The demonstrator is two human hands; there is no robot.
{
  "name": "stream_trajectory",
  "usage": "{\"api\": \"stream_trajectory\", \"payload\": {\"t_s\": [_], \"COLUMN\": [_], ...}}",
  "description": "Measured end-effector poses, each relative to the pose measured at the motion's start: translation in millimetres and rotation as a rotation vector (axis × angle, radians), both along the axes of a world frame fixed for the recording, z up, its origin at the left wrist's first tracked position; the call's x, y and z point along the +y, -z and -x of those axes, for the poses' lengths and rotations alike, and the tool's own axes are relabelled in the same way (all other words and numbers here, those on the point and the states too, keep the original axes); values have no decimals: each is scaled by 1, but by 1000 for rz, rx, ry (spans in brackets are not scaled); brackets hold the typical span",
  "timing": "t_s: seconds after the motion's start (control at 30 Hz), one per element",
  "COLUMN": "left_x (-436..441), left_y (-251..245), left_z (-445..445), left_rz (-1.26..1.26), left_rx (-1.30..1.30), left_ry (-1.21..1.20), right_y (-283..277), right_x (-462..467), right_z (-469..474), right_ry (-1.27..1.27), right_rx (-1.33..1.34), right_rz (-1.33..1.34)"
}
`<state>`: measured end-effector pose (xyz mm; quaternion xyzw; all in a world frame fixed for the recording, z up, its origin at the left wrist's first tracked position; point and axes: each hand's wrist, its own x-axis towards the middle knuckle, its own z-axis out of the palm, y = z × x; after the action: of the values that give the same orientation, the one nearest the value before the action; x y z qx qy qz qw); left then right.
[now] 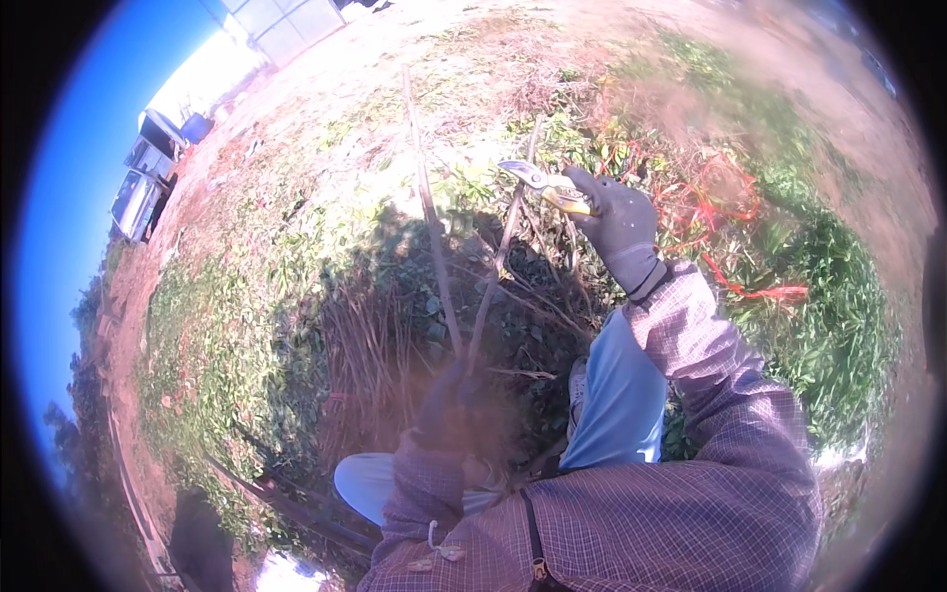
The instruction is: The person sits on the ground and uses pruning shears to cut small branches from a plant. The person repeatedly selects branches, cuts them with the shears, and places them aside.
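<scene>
My right hand [618,222], in a dark glove, holds a pair of bypass pruning shears [544,183] with yellowish handles. Their blades point left and lie at the upper part of a forked woody branch [505,237]; whether they touch it I cannot tell. Low in the middle, my gloved left hand [451,399] is shut around the base where this branch and a longer, straighter stem [431,207] meet. A smudge blurs that hand and hides its fingers. Just left of it stands a bundle of thin cut stems [366,333].
Leafy cuttings [296,296] cover the ground around me. Tangled red-orange twine [703,200] lies to the right, beside a heap of green foliage [836,318]. Dark poles [296,510] lie at the lower left. A vehicle [137,203] and a blue barrel [196,128] stand far off.
</scene>
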<state>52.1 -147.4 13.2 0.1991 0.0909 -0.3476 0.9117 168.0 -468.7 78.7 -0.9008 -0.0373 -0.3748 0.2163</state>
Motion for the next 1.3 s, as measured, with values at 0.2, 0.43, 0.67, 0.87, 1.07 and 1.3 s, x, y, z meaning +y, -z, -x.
{"api": "stream_trajectory", "payload": {"t_s": [0.2, 0.43, 0.67, 0.87, 1.07, 1.3], "left_x": [-7, -12, -26, -24, -10, 158], "left_y": [-13, 18, 37, 39, 54, 154], "left_z": [0, 10, 19, 20, 16, -111], "left_rz": [-312, -143, -221, -327, -571, -1801], "left_rx": [-96, -112, -126, -157, -246, -595], "left_ry": [-89, -44, 13, 26, 7, -413], "right_y": [11, 46, 7, 31, 47, 99], "right_x": [11, 0, -4, 24, 43, 14], "right_z": [29, -20, -43, -25, -25, -37], "right_ry": [-139, -238, -407, -528, -591, -388], "right_rx": [234, -25, -67, -43, -78, 356], "right_rz": [334, -239, -663, -285, -152, -730]}}
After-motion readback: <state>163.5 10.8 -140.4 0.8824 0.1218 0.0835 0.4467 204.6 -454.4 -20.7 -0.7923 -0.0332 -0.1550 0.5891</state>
